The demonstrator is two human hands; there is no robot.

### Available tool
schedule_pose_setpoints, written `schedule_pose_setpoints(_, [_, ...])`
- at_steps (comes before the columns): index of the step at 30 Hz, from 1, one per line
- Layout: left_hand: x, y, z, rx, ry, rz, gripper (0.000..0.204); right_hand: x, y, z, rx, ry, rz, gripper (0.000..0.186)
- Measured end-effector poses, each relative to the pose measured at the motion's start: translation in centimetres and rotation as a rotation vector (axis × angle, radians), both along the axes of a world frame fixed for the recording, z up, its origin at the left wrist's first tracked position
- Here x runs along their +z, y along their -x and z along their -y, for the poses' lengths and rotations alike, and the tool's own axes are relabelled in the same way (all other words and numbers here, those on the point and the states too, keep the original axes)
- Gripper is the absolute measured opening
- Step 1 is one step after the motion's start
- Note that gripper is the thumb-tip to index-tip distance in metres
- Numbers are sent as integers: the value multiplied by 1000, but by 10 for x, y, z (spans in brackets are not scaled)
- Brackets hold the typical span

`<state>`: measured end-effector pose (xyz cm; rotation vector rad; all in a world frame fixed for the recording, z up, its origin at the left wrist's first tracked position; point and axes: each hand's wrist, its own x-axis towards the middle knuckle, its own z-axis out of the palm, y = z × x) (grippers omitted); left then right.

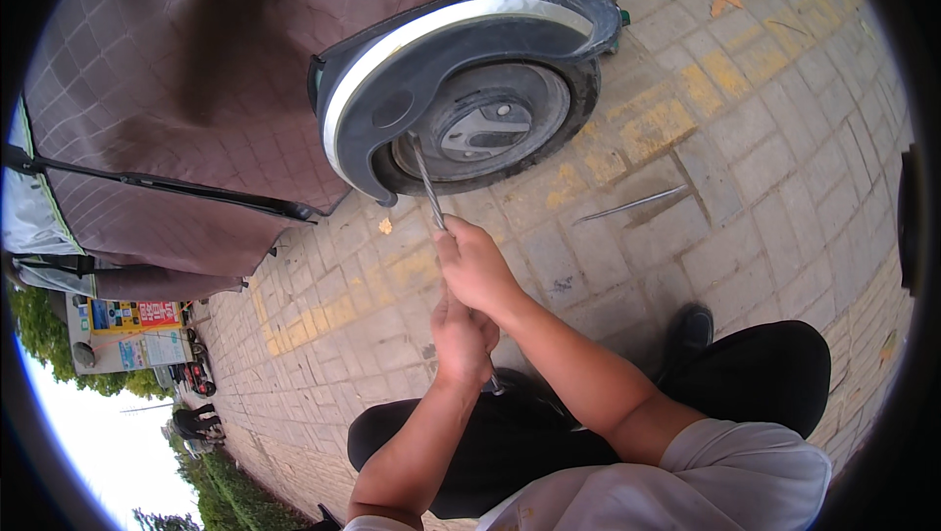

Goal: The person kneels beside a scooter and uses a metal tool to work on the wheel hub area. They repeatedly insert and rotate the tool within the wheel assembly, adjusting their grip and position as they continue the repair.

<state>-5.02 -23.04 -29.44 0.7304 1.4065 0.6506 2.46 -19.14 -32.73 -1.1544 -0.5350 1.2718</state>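
A bar [425, 173] is slanting up to the left part of the wheel [485, 129], its tip overlapping the rim; whether they are touching cannot be told. The right hand [475, 265] is gripping the bar with curled fingers, and the left hand [461, 337] is gripping just below. A fender [412, 66] is curving around the wheel, and a brown cover [235, 90] is hanging at left. A rod [635, 203] is lying on the paving [613, 271] to the right.

rod [426, 178]: silver-grey | wheel guard [392, 80]: dark grey, white band [470, 8] rims it | cover [260, 129]: brown, quilted grid | paving [765, 149]: grey bricks, faded yellow stripe [657, 129] | trousers [765, 374]: black
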Motion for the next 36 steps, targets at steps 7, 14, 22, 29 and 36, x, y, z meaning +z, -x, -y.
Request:
schedule_pose_setpoints(7, [1, -2, -1, -4, -18, -1, 22, -3, 2, -2, -3, -28, 16, 18])
schedule_pose_setpoints(14, [2, -4, -1, -4, -15, -31, 21, -6, 3, -3, 4, -31, 36, 19])
schedule_pose_setpoints(22, [2, -5, -1, 5, -15, -21, 21, -4, 1, -3, 0, -35, 25, 18])
schedule_pose_setpoints(29, [2, -4, -1, -2, -14, -29, 21, -6, 2, -3, 6, -33, 29, 19])
schedule_pose_setpoints(36, [2, -3, -2, -7, -10, -35, 23, -8, 3, -4, 9, -41, 61, 19])
